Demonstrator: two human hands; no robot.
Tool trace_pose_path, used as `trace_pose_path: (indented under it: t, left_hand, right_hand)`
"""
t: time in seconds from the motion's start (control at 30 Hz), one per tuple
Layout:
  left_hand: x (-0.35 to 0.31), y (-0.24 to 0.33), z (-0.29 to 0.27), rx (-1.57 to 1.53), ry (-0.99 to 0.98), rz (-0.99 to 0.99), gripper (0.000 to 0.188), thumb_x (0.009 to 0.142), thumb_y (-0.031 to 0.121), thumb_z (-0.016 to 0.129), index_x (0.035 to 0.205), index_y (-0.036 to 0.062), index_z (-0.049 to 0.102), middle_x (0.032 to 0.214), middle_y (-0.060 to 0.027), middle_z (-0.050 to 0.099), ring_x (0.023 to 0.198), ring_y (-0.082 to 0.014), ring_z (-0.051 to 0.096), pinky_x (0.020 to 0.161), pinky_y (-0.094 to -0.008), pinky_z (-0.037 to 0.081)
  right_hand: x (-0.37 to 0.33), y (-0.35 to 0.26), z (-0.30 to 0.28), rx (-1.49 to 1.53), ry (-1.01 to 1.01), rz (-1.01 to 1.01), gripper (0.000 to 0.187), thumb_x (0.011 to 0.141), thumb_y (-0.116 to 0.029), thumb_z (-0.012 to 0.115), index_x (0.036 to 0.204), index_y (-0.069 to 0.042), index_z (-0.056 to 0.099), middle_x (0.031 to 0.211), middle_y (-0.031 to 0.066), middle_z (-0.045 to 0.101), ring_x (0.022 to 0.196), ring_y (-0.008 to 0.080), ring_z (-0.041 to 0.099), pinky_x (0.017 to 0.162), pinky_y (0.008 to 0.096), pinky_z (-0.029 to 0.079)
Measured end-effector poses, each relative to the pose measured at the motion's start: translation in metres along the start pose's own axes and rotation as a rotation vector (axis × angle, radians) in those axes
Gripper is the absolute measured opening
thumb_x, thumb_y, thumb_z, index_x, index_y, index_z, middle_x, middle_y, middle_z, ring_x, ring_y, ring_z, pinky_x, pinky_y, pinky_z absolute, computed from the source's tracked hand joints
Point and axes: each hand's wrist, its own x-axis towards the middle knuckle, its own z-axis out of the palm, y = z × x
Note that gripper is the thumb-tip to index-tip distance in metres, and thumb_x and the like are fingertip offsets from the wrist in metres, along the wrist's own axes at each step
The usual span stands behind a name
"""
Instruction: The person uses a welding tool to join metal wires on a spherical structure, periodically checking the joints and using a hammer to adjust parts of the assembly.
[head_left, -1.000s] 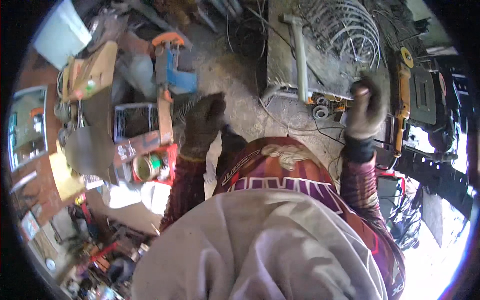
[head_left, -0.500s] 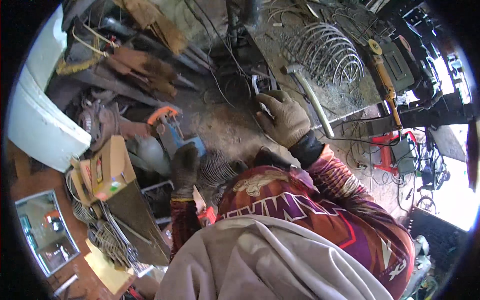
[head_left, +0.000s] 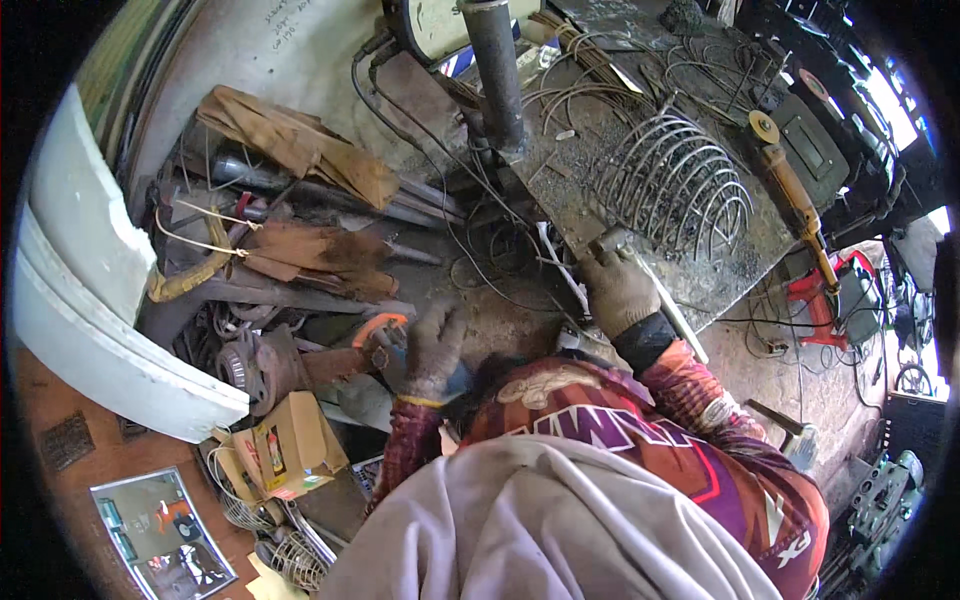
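Observation:
My gloved right hand point(head_left: 618, 290) is at the near-left edge of the metal worktable, its fingers bent just below the head of a hammer point(head_left: 612, 240). The pale hammer handle point(head_left: 675, 310) slants down along the hand's right side. Left of the thumb, a narrow light-coloured metal piece point(head_left: 562, 265) stands at the table edge. What the right fingers close on, if anything, is hidden. Off to the left, my gloved left hand point(head_left: 435, 345) hangs with loosely stretched fingers over a blue metal part point(head_left: 458, 380), beside an orange curved guard point(head_left: 380, 328). Nothing shows in it.
A cage of bent metal rods point(head_left: 680, 190) lies on the worktable point(head_left: 555, 185), with a yellow angle grinder point(head_left: 790, 190) at its right edge. A steel post point(head_left: 492, 75) rises at its corner. Rusty metal pieces point(head_left: 310, 255) and a cardboard box point(head_left: 290, 445) are at left; cables hang between.
The view has shifted, showing more of the wall and table. My right hand has come up close to the hammer head, its fingers more bent. My left hand has moved from beside the blue part to above it.

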Motion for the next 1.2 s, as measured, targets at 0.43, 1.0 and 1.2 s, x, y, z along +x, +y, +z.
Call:
trace_pose_path:
  t: [0.43, 1.0, 1.2]
  left_hand:
    - [0.309, 0.135, -0.071, 0.435, 0.195, 0.637, 0.029, 0.096, 0.029, 0.055, 0.110, 0.0076, 0.068, 0.101, -0.0206, 0.069, 0.094, -0.0392, 0.067, 0.084, -0.0482, 0.052]
    - [0.511, 0.158, -0.004, 1.060, -0.258, 0.567, 0.029, 0.088, 0.021, 0.061, 0.109, 0.0061, 0.074, 0.117, -0.0227, 0.068, 0.111, -0.0385, 0.066, 0.092, -0.0543, 0.052]
    - [0.523, 0.153, 0.025, 1.044, -0.369, 0.616, 0.031, 0.087, 0.024, 0.062, 0.111, 0.0078, 0.073, 0.116, -0.0215, 0.069, 0.111, -0.0384, 0.066, 0.092, -0.0508, 0.054]
  right_hand:
    - [-0.006, -0.013, -0.005, 0.087, 0.139, 0.205, 0.018, 0.085, -0.021, 0.063, 0.102, -0.020, 0.070, 0.093, 0.0080, 0.066, 0.084, 0.0315, 0.066, 0.068, 0.0448, 0.054]
    - [0.024, -0.078, 0.005, -0.166, 0.225, 0.525, 0.022, 0.078, -0.008, 0.064, 0.099, -0.015, 0.071, 0.093, 0.0097, 0.066, 0.087, 0.0335, 0.064, 0.071, 0.0458, 0.051]
    - [0.023, -0.096, 0.018, -0.076, 0.403, 0.723, 0.025, 0.081, -0.011, 0.068, 0.105, -0.015, 0.071, 0.101, 0.0104, 0.068, 0.094, 0.0345, 0.064, 0.077, 0.0453, 0.052]
